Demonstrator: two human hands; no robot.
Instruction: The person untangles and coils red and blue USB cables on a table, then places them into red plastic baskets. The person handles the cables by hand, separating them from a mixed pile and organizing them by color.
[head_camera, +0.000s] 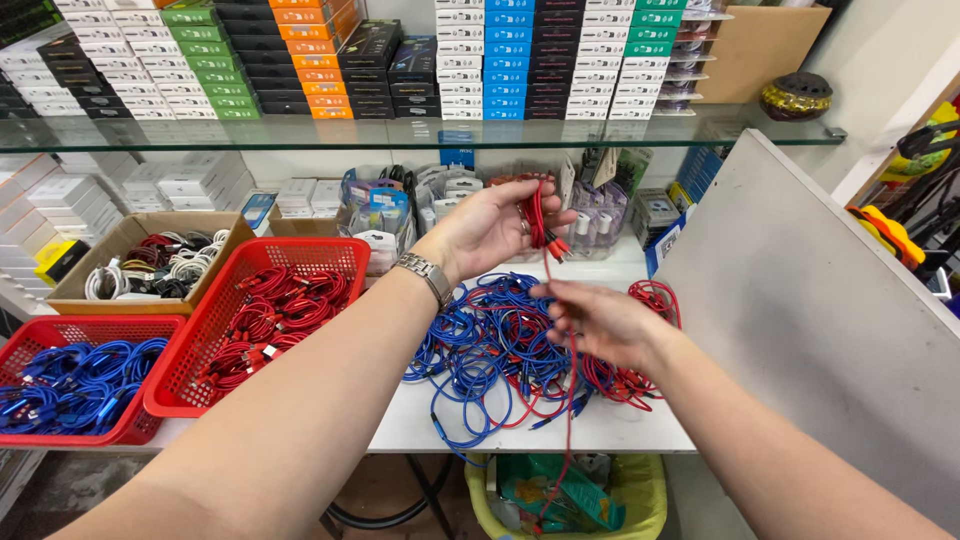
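Observation:
My left hand (490, 225), with a metal watch on its wrist, is raised above the table and grips the looped end of a red cable (540, 222). The cable's loose length hangs down past the table's front edge. My right hand (600, 320) pinches that hanging strand lower down, just above a tangled pile of blue and red cables (490, 350) on the white table (420, 430).
A red basket of red cables (280, 310) and a red basket of blue cables (70, 385) sit at the left, with a cardboard box of white and black cables (150, 260) behind. A grey panel (800, 300) leans at the right. A glass shelf of boxes (400, 135) runs above.

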